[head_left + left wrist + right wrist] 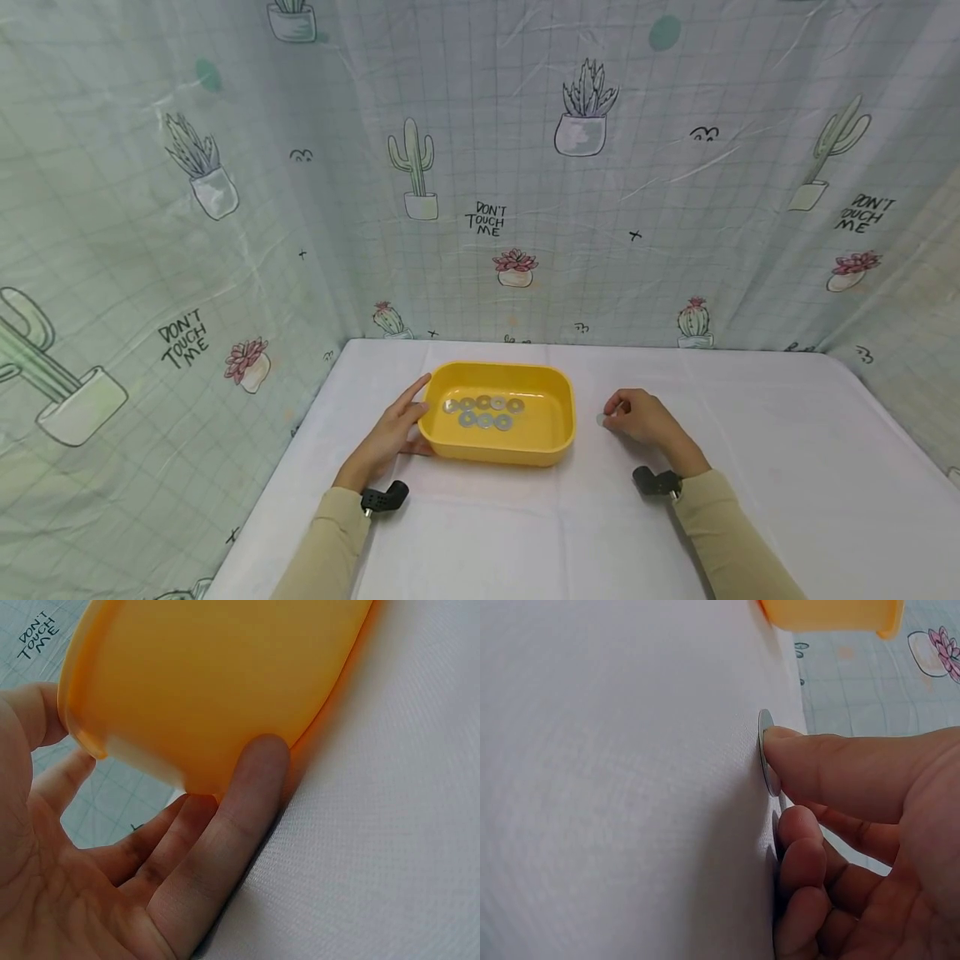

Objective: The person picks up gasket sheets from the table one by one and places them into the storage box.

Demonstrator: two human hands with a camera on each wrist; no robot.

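A yellow plastic tray (543,412) stands near the middle of the table. Inside it, toward its left half, several flat metal washers (509,422) lie in two rows. My left hand (386,437) grips the tray's left end, the thumb at the rim and other fingers against the outer wall (225,682). To the right of the tray, my right hand (645,419) pinches one more washer (764,720) close to the tabletop. In the right wrist view the thumb lies on that washer's face, and the other fingers are curled beneath the palm.
White cloth covers the table (480,533). A patterned curtain (480,150) with cacti hangs behind and on both sides. Each wrist carries a small black camera, the left one (386,497) in front of the tray's left end.
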